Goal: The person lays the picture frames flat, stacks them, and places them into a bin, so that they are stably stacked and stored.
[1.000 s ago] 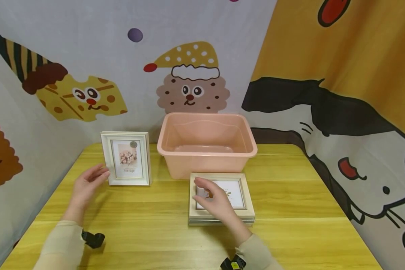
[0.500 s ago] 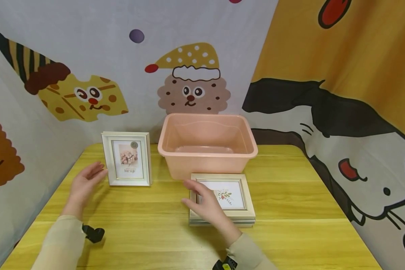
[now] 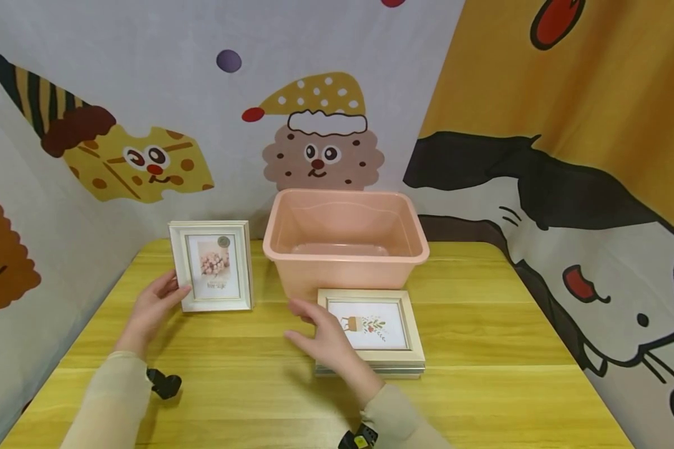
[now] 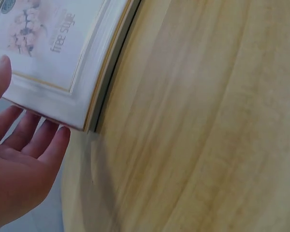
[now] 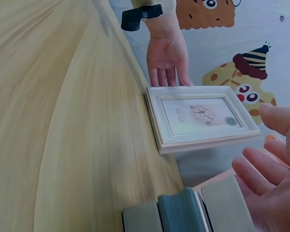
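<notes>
A white picture frame with a pink flower print stands upright at the table's left. My left hand is at its left edge. In the left wrist view, that hand's fingertips meet the frame's side edge, with the thumb over the front; a firm pinch does not show. My right hand hovers with spread fingers above the left part of a stack of picture frames, holding nothing. The stack's top frame is cream with a plant print; grey edges show below it.
Behind the stack stands a pink plastic bin, with no contents visible. The wooden table reaches back to a cartoon-printed curtain. A black wrist camera sits at the left cuff.
The left hand, first drawing slightly away, has moved right to the upright frame's edge. The right hand has drifted left across the stack, uncovering more of the top print.
</notes>
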Demonstrator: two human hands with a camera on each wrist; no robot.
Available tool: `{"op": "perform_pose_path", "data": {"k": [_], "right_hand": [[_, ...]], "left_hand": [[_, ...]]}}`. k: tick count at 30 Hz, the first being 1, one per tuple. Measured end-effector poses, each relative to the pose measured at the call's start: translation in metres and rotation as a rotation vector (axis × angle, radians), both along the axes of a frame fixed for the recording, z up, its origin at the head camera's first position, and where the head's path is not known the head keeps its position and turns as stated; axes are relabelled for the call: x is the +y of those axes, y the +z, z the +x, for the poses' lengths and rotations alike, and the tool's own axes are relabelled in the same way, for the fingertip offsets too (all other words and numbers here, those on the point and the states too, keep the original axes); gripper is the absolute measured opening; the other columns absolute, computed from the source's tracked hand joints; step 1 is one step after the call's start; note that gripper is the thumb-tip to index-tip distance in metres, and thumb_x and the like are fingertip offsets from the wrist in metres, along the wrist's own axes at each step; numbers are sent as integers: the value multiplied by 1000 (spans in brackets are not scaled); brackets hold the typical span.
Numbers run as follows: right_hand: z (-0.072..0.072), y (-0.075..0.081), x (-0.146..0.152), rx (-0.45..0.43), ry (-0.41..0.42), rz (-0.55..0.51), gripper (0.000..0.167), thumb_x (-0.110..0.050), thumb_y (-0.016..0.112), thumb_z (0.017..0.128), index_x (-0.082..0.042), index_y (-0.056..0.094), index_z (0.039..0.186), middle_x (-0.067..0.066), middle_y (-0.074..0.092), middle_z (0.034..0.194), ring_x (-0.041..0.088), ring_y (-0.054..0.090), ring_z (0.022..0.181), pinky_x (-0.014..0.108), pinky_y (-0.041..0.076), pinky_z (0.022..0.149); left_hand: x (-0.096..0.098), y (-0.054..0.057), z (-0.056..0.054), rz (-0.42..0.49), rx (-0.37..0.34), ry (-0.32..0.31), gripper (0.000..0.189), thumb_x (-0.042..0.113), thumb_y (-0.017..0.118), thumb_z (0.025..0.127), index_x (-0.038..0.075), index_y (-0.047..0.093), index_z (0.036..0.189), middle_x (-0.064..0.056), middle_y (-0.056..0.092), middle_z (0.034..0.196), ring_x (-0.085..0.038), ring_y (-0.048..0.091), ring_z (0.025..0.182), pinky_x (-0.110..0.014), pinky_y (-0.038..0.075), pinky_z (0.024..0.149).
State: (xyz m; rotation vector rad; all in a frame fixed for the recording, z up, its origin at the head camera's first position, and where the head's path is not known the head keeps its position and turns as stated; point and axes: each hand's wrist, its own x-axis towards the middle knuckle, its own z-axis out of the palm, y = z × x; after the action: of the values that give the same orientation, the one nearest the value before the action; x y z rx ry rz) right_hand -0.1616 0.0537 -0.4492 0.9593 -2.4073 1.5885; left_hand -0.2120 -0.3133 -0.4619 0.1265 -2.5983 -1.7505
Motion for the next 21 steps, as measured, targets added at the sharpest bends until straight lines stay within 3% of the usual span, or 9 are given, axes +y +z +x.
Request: {"op": "perform_pose_path", "data": {"k": [3,7,11,17,21], "right_hand": [[-1,0,-4,-44,10,-12,58,-10,74,89,1,50,141,15,60,133,27,57,121,32,45,104],[-2,1,-8,-77,25,-28,60,-8,74,89,1,48,143,16,58,135,27,55,124,32,44,105],[-3,2,-11,-85,20,-27,59,-9,74,90,0,48,143,15,59,135,26,56,124,31,44,105],[-2,4,-12,-104,12,-37,59,-11,73,91,-2,48,143,14,58,136,25,55,124,32,44,105],[-1,5,-12,-90,-9,-54,58,-11,73,91,-1,49,143,14,59,135,25,56,123,34,44,105]], "left_hand": [[-1,-3,2,-30,9,21,76,36,60,100,1,23,156,-27,43,144,-16,49,113,-10,47,81],[-3,-5,8,-36,33,14,68,31,65,98,-6,38,148,-5,61,118,1,51,96,-14,50,76],[-1,-5,15,16,60,3,62,25,68,96,-11,44,141,16,60,99,4,56,89,-20,55,74],[2,-6,26,76,105,46,53,15,71,93,-14,49,133,22,64,89,3,61,82,-21,57,72],[3,-3,34,13,165,75,49,14,73,92,-13,54,128,27,63,88,6,61,81,-17,55,69]]}}
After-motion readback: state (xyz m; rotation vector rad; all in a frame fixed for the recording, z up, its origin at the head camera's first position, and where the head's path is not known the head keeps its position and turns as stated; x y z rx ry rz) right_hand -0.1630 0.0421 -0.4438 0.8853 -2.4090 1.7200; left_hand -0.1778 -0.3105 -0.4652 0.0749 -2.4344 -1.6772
